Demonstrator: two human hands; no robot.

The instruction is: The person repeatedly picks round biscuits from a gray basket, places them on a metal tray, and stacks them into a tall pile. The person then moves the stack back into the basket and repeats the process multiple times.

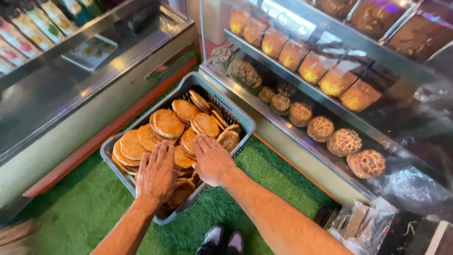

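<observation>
Reaching into the grey plastic crate [109,152] on green turf, my left hand [155,174] lies flat and open on the round golden-brown flat cakes [166,123] stacked inside; just right, my right hand [212,160] rests open on them too, gripping nothing.

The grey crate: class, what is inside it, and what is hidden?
The grey crate holds stacked round golden flatbreads. The left hand and right hand cover some; its bottom is hidden.

Green artificial turf floor [85,208] lies between a steel counter [71,94] and a lit glass display case [330,71].
</observation>
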